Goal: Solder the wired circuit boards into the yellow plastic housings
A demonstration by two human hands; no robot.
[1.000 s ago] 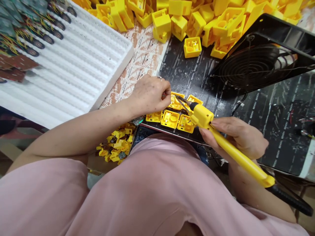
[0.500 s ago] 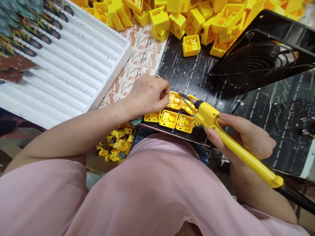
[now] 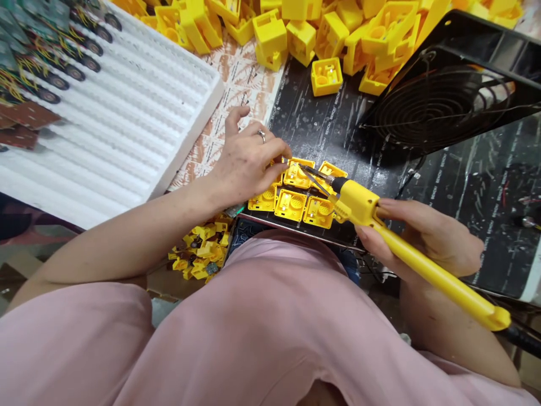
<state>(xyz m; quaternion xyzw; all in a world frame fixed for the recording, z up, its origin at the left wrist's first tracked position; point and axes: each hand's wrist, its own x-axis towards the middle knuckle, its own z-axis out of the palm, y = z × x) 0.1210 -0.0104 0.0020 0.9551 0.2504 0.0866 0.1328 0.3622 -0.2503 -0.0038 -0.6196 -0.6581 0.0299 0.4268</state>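
Note:
My right hand [image 3: 435,239] grips the handle of a yellow soldering iron [image 3: 357,202], whose thin metal tip reaches over an open yellow plastic housing [image 3: 302,179] in the back row. At that housing's left edge, my left hand [image 3: 249,160] has thumb and forefinger pinched together, with the other fingers lifted apart. Whatever sits between those fingertips is too small to make out. Several similar open housings [image 3: 291,206] lie in two short rows along the front edge of the black table surface [image 3: 304,124], small metal contacts showing inside.
A white ribbed foam tray [image 3: 169,118] at left carries wired circuit boards [image 3: 38,56]. Behind lies a heap of yellow housings [image 3: 270,34]. A black fan [image 3: 439,107] stands back right. Below the table edge are more yellow pieces [image 3: 205,251].
My left hand's outer fingers have lifted and spread from their curled pose, while thumb and forefinger stay pinched. The soldering iron shifted right, then its tip came back left over the back-row housing.

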